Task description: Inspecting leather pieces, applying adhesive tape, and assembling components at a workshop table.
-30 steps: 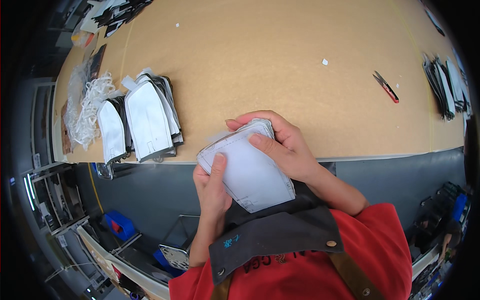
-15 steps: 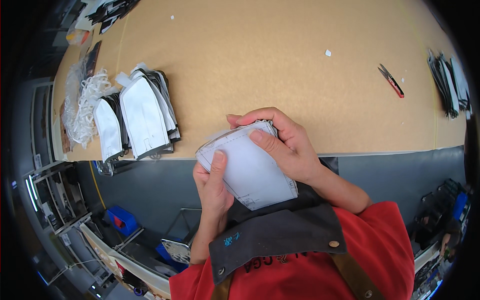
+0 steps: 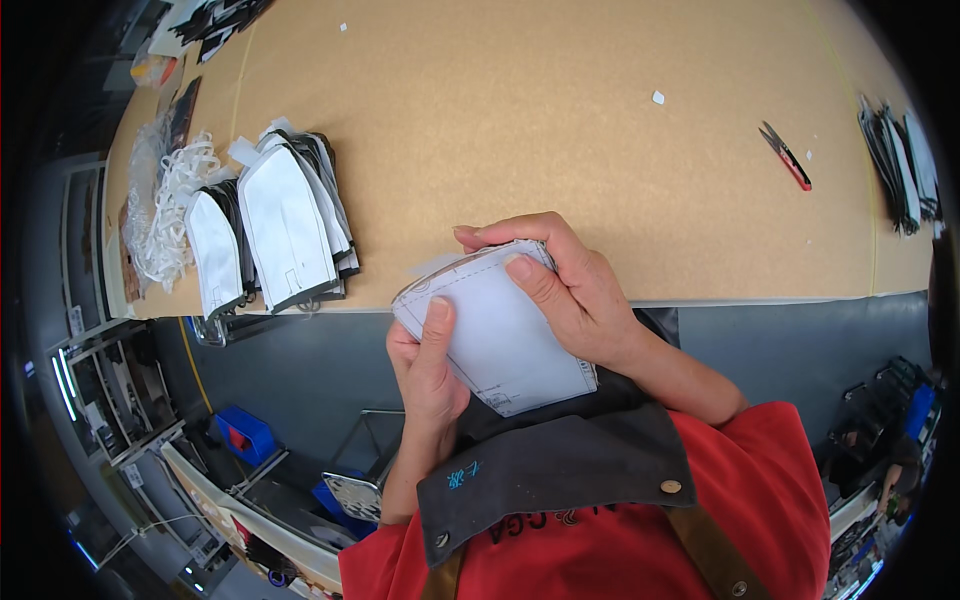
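A white, tapered stack of cut panels (image 3: 520, 335) with thin printed outlines and dashed lines is held in front of me, just over the table's near edge. My left hand (image 3: 428, 365) grips its left side, thumb flat on the face and fingers behind. At the upper right, my right hand (image 3: 575, 290) holds it with the thumb on the face and the fingers curled over the top edge. Several layers show along the top and right edges. What lies behind the stack is hidden.
On the brown-topped table (image 3: 480, 130), dark-edged white panels (image 3: 288, 225) lie in piles at left, beside white cord (image 3: 180, 215). Red-handled thread snips (image 3: 786, 157) lie at right, near another panel pile (image 3: 895, 165). A blue bin (image 3: 247, 437) stands below left.
Both hands keep their grip on the stack, and the right thumb and fingers have shifted very slightly. The things on the table sit a little differently in the view.
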{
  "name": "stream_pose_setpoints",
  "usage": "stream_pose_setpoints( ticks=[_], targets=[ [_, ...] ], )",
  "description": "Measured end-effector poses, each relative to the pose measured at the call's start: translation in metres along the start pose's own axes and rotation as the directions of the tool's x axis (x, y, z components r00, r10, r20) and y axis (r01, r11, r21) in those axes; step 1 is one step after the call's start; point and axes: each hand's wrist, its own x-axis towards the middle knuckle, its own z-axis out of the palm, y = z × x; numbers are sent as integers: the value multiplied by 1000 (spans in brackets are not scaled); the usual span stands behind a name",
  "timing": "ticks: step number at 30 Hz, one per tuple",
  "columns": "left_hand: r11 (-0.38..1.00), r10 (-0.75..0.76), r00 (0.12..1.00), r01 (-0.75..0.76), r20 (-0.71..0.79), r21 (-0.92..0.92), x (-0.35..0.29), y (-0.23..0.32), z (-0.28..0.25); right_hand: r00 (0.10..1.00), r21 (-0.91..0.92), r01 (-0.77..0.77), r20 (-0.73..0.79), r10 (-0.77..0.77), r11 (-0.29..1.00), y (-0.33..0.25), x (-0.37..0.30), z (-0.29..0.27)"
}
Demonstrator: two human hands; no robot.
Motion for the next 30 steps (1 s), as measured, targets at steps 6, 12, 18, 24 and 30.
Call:
stream_pose_setpoints(
  ticks=[6,12,18,24,30],
  targets=[
    [999,36,999,-37,17,22,-4,2,-1,996,165,69,-76,-57,984,4,-3,7],
    [998,57,998,-58,11,38,-10,3,-2,989,-27,140,-52,-141,990,0,-8,11],
    [997,65,998,-66,24,31,-19,8,-5,995,-17,95,33,-94,995,-18,-14,9],
    [859,449,884,-468,134,208,-22,26,-14,979,-233,-153,99,180,960,-40,-35,3],
    [150,574,473,-863,668,482,-10,71,1,994,-399,79,101,-41,913,-29,-48,9]
  ],
)
